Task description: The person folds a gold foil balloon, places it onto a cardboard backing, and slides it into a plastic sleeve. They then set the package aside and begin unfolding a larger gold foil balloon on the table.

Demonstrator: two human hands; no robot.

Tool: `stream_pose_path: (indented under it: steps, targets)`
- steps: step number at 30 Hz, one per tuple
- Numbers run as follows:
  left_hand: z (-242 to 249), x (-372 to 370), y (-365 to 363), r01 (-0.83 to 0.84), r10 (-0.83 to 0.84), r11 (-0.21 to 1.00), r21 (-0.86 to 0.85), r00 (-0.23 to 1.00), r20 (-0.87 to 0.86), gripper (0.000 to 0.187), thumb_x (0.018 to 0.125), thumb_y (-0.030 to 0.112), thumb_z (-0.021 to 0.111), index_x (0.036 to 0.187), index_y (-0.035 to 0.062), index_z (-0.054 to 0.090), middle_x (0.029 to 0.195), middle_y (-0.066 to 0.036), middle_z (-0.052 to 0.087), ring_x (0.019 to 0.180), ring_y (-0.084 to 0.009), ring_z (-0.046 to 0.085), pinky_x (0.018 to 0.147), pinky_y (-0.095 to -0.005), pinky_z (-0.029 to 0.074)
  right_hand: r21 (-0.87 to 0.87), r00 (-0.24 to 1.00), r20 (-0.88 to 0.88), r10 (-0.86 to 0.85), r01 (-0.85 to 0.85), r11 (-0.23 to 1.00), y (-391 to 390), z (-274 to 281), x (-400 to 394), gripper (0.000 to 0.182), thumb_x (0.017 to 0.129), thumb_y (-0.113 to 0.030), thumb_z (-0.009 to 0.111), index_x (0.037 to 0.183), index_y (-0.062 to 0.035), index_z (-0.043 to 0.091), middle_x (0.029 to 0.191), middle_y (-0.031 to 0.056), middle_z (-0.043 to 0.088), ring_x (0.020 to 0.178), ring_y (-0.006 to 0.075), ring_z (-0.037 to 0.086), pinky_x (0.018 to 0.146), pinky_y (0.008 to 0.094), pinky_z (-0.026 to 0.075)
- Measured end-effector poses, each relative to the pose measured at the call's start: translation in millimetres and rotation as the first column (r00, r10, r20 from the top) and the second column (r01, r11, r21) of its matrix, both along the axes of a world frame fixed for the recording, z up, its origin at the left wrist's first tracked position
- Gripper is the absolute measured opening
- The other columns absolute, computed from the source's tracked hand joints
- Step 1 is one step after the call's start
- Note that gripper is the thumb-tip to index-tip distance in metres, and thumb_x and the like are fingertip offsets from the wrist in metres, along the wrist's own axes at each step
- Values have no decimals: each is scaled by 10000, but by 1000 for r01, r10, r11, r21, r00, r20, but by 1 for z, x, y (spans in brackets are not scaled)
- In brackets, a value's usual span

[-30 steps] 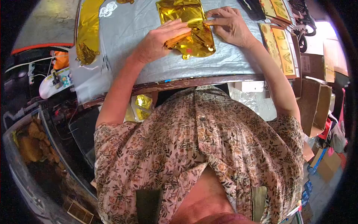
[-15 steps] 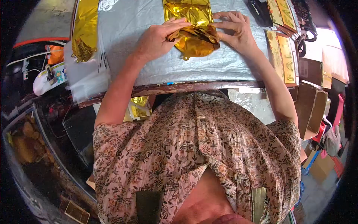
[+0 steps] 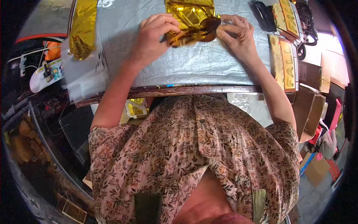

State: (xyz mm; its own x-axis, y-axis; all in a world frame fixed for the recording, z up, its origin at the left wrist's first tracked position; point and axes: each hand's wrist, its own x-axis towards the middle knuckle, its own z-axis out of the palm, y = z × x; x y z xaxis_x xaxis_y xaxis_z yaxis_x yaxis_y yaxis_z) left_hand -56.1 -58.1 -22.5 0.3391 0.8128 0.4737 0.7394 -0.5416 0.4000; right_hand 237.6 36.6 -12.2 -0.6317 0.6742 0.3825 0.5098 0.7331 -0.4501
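A shiny gold foil balloon (image 3: 192, 14) lies flat at the top middle of the table, with its near end folded up into a bunched, blurred edge. My left hand (image 3: 153, 37) is closed at the left end of that fold, fingers curled over the foil. At the right end, my right hand (image 3: 238, 36) pinches the folded edge between thumb and fingers. Another gold foil piece (image 3: 82, 28), crumpled at its lower end, rests on the table's left side, away from both hands.
Grey sheeting (image 3: 167, 71) covers the table. At right lie FALL packages (image 3: 287, 63) and a black plastic item (image 3: 264, 16). Clear plastic bags (image 3: 87, 80) hang over the left edge. Cardboard boxes (image 3: 309, 108) stand to the right, a skateboard (image 3: 46, 76) to the left.
The balloon's rounded, tabbed near end, hanging toward me before, is now folded up into the bunched edge. My left hand has shifted slightly left; the right hand stays close to its place.
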Motion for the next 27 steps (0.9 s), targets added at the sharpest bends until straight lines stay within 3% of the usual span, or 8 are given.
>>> stream_pose_path:
  steps: [2,5,7,15,20,24,27]
  targets:
    - [4,10,-1,-155,182,979,-132,957,228,253,839,278,801,954,60,747,1150,-21,688,1139,-260,606,968,-426,449,-3,1000,5,-26,26,1000,-1,1,-1,121,858,-235,804,966,-180,814,1220,-23,698,1187,194,539,1091,421,292]
    - [-7,5,5,-170,175,984,-47,975,140,256,868,309,772,911,56,764,1120,-28,693,1095,-275,602,947,-427,457,-107,998,-59,-33,27,994,1,1,-5,119,847,-203,811,959,-164,819,1173,-1,721,1174,202,567,1056,384,359]
    - [-7,6,8,-165,177,983,-84,968,175,272,873,325,765,913,56,767,1113,-45,695,1099,-284,600,945,-424,460,-142,994,-98,-47,33,989,1,1,-5,114,842,-172,811,953,-148,821,1147,26,734,1134,204,594,1023,363,401]
    - [-6,10,13,-220,252,959,-180,950,182,326,885,363,732,892,38,769,1070,-75,694,1105,-306,597,944,-433,478,-191,992,-97,-79,59,980,-2,0,-10,89,849,-168,806,900,-95,807,1136,56,734,1119,203,604,1063,382,356]
    - [-8,5,19,-232,251,948,-217,966,64,372,883,379,717,898,10,760,1084,-70,685,1121,-298,594,927,-448,478,-181,991,-118,-59,37,983,-3,3,-7,96,849,-180,809,887,-92,803,1120,53,732,1128,199,611,1058,382,361]
    - [-6,4,19,-236,252,941,-242,967,38,354,884,383,714,915,34,768,1093,-60,677,1132,-286,589,936,-451,461,-269,986,-162,-49,4,963,1,-3,-4,118,861,-185,799,912,-82,776,1137,47,735,1163,215,600,1071,418,372]
    - [-1,5,18,-216,230,952,-218,973,38,300,905,308,727,1003,26,752,1078,-88,661,1110,-297,576,944,-384,471,-212,987,-150,-54,21,977,-4,-4,-4,130,865,-187,795,914,-75,750,1182,38,733,1214,245,590,1095,443,365]
